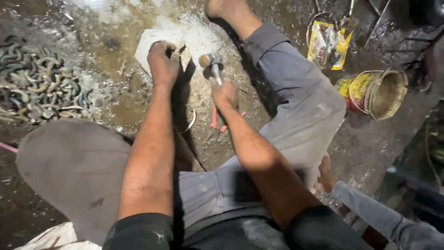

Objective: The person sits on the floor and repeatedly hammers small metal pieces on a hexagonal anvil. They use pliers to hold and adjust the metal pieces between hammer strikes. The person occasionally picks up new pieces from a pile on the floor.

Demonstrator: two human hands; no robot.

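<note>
My left hand point(163, 62) is closed around a small dusty tool, pressing it onto a white stone slab point(150, 39) on the wet ground. My right hand point(225, 95) grips the handle of a hammer point(210, 62), whose head is raised just right of the left hand, a little above the slab. White chips and dust lie around the slab. What sits under my left fist is hidden. My legs in grey trousers stretch out on both sides of the slab.
A heap of curved metal pieces point(34, 85) lies at left. A yellow and red bucket point(377, 92) lies tipped at right, a yellow packet point(327, 45) behind it. Red-handled pliers point(215, 118) rest by my right wrist. Another person's foot point(326, 173) shows lower right.
</note>
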